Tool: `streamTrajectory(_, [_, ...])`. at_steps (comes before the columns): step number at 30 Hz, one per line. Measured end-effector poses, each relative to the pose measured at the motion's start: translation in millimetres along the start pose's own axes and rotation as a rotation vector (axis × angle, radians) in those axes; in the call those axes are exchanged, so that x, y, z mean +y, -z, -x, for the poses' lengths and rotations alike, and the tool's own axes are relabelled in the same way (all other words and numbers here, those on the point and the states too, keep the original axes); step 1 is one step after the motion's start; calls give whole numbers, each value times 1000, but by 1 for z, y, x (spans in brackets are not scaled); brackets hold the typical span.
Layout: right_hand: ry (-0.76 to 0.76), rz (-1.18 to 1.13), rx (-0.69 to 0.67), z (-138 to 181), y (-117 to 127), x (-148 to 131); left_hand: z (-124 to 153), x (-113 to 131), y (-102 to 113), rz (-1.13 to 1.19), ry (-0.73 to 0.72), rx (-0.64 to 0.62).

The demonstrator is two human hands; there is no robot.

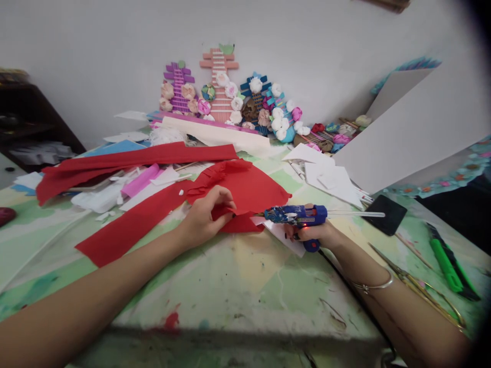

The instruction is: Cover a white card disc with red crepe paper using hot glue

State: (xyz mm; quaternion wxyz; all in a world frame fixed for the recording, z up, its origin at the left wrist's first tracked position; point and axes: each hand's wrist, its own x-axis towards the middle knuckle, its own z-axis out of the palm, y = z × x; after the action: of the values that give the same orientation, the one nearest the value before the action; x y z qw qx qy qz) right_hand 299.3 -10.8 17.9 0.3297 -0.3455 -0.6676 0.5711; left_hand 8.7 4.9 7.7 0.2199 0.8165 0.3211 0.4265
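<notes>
OK, left hand (207,217) is pinching the near edge of a ruffled red crepe paper piece (253,186), fingers curled into the fold, mid-surface. Right hand (310,234) is closed around the grip of a blue glue gun (299,214). The nozzle points left, tip just beside the red paper's near-right edge and close to the left fingers. Glue stick (356,213) sticks out of the gun's right end. Gun sits over a white paper scrap (286,240).

A long red strip (130,225) runs from by the left hand toward near left; a second red strip (126,163) lies farther back. Right of the gun is a black square pad (385,214), then a green tool (445,263) and scissors (422,291) by the right forearm. White sheets (330,176) lie far right, with paper-flower decorations (238,99) along the far wall. Surface (245,286) is paint-stained. Bangle (374,285) on the right wrist.
</notes>
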Motion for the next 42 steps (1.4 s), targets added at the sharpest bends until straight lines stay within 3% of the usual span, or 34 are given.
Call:
streamTrajectory(3, [2,14,-19,0,0,-1,0,-2,-2,-81,158,134])
streamTrajectory(5, [-7,8,-31,0,-1,-2,-1,-2,-1,-157,162,177])
streamTrajectory(11, [-77,73,2,1,-5,-11,-3,-1,4,-265,-104,-35])
streamTrajectory(22, [-144,194,89,1,-22,-16,-3,5,28,-271,-78,-224])
streamTrajectory(31, [-80,318,199,-4,-49,-18,-9,-4,33,-146,15,-173])
streamTrajectory(36, [41,412,52,-10,-59,-24,-10,-5,31,-120,55,-98])
streamTrajectory(42, [91,674,77,-16,-69,-25,-10,-7,31,-97,71,-89])
